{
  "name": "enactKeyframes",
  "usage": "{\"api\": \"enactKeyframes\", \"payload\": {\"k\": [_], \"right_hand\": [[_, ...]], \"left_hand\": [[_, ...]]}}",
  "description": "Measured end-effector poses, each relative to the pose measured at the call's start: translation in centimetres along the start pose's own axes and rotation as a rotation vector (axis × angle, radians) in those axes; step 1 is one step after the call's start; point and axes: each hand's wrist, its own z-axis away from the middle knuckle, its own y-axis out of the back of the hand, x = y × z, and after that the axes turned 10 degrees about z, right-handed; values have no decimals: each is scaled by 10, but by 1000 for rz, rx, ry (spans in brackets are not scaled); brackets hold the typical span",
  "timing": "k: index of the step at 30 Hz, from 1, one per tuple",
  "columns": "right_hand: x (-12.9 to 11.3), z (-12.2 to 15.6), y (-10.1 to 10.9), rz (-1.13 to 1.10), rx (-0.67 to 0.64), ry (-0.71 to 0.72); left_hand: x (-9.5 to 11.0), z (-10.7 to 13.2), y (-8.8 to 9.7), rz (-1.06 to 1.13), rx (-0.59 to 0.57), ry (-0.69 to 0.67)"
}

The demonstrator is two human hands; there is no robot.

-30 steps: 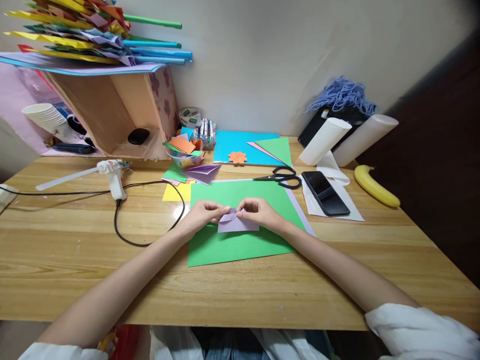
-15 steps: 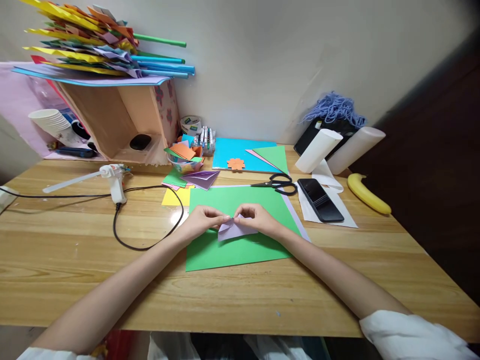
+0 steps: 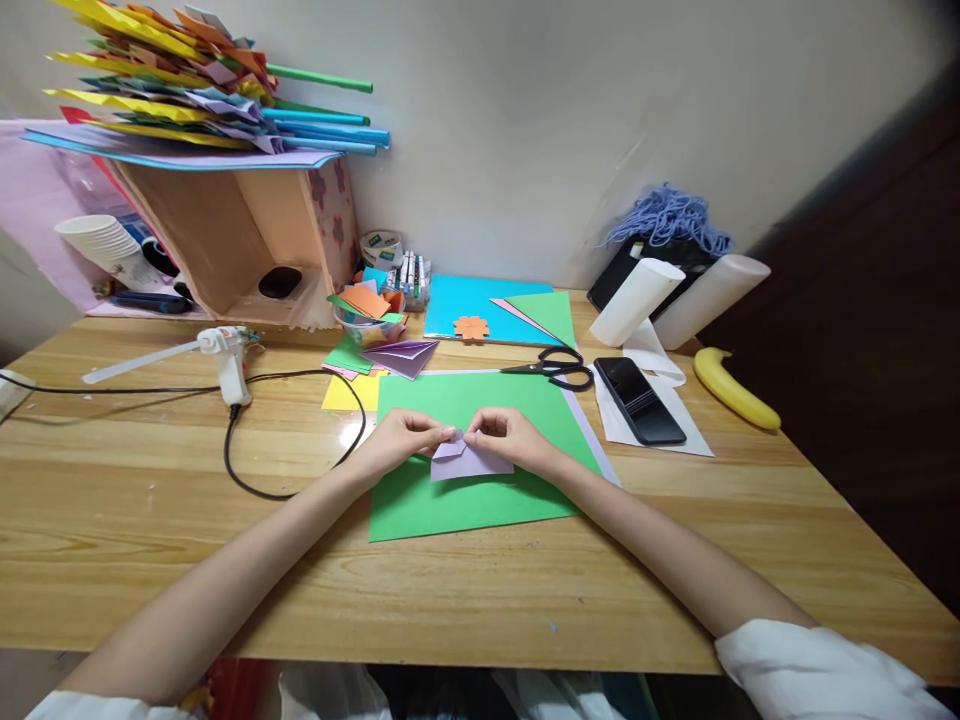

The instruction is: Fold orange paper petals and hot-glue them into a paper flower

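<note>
A small piece of light purple paper point(image 3: 472, 463), with a folded flap at its upper left, is held just over a green sheet point(image 3: 465, 510). My left hand point(image 3: 405, 440) pinches the paper's upper left part between thumb and fingers. At its top edge, close to the middle, my right hand point(image 3: 506, 435) pinches it too, and its fingers cover the upper right part. Behind the hands lie black-handled scissors point(image 3: 559, 368), partly on the green sheet. A folded purple paper piece point(image 3: 403, 357) rests beyond my left hand.
At left stand a glue gun point(image 3: 229, 365) and its looping cord. Farther back are a bowl of paper scraps point(image 3: 367, 315), a cardboard box point(image 3: 225, 240), a blue sheet point(image 3: 450, 300) and an orange paper flower point(image 3: 471, 328). A phone point(image 3: 640, 400) and a banana point(image 3: 736, 388) lie at right.
The purple paper has turned slightly in my hands and its folded flap at the left shows more plainly. Both hands keep their pinch and have barely moved.
</note>
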Motion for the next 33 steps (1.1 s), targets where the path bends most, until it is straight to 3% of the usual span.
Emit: {"api": "enactKeyframes", "payload": {"k": [10,17,22,28,33], "right_hand": [[0,1,-1,97,21,42],[3,1,-3,125,13,41],[1,1,-2,116,19,42],[2,1,-1,97,-3,52],[5,2,1,86,-40,58]], "left_hand": [[-10,7,-10,-198,163,-222],[-16,12,-14,-373,93,-408],[-10,11,-12,-301,82,-351],[-10,2,-8,-64,109,-132],[-10,-2,-3,-53,1,-23]]}}
